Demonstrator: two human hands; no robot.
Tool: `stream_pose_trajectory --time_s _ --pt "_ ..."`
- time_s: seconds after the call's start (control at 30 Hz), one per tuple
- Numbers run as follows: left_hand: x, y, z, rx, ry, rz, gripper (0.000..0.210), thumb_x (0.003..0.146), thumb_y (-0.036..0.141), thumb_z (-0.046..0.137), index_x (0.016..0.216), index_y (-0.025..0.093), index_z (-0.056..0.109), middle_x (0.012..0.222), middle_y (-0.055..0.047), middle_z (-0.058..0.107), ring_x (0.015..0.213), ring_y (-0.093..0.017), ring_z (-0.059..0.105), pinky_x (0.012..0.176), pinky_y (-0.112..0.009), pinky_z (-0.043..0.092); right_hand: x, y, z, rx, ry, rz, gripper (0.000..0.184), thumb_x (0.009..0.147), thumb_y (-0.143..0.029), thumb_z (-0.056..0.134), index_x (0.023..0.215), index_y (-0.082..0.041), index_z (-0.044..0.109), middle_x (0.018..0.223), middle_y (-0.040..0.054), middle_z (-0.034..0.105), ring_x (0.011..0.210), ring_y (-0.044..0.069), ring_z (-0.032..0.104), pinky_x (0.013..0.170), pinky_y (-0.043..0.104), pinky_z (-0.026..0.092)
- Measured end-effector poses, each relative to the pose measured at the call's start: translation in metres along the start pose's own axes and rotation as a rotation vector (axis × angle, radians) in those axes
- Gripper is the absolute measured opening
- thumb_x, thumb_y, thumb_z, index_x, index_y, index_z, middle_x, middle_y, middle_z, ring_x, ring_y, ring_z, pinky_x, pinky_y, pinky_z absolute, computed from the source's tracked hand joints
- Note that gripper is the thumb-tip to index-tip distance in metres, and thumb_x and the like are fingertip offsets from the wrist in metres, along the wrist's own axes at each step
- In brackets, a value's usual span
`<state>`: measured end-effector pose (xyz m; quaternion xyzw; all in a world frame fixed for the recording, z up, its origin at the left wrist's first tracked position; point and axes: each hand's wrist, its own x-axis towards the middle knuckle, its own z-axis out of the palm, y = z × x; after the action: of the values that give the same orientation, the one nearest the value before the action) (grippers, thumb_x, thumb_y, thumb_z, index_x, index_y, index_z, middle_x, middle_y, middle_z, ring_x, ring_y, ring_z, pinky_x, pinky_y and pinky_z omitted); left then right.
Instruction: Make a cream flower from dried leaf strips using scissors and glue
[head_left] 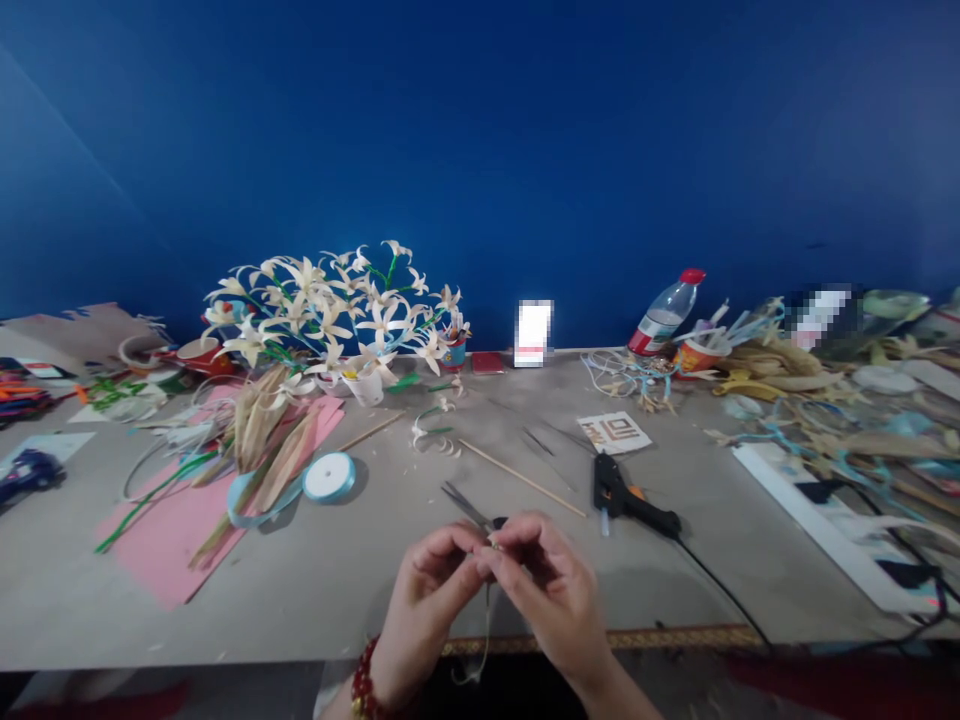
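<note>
My left hand (pixel 439 585) and my right hand (pixel 551 580) meet fingertip to fingertip over the table's front edge. Both are closed in a pinch around a tiny pale piece, mostly hidden by the fingers. A thin pale strand (pixel 487 630) hangs from between them and curls at its lower end. Just beyond the fingertips lies a pair of scissors (pixel 466 503), blades pointing away to the left, its handles partly covered by my hands. To the right of my right hand a black hot glue gun (pixel 630 500) rests on the table.
White craft flowers (pixel 330 310) on green stems stand at the back left. A blue ribbon spool (pixel 329 477) and dried husks (pixel 262 430) lie left, on pink paper (pixel 161 535). A wooden stick (pixel 525 478) lies ahead; a power strip (pixel 810 530) and tilted bottle (pixel 667 312) are right.
</note>
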<state>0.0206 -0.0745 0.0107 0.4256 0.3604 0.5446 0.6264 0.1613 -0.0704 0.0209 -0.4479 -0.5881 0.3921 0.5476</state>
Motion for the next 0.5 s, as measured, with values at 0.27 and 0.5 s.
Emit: stream_pose_trajectory --time_s 0.27,0.5 --pt "-0.004 0.002 -0.017 0.172 0.073 0.025 0.017 0.087 0.031 0.07 0.078 0.017 0.067 0.083 -0.004 0.064 0.085 -0.018 0.06 0.074 -0.024 0.049 0.007 0.012 -0.055 -0.249 -0.094 -0.113 0.03 0.09 -0.031 0.065 0.119 -0.025 0.065 0.094 0.0054 0.07 0.071 0.018 0.066 0.07 0.031 0.057" --pt "0.009 -0.003 -0.02 0.219 0.113 -0.04 0.029 0.077 0.043 0.076 0.072 0.016 0.067 0.076 -0.005 0.064 0.077 -0.019 0.06 0.067 -0.023 0.05 0.017 0.061 -0.187 -1.155 -0.013 -0.019 0.037 0.089 -0.037 0.058 0.123 -0.022 0.062 0.13 0.0162 0.062 0.119 0.035 0.06 0.1 0.051 0.049"
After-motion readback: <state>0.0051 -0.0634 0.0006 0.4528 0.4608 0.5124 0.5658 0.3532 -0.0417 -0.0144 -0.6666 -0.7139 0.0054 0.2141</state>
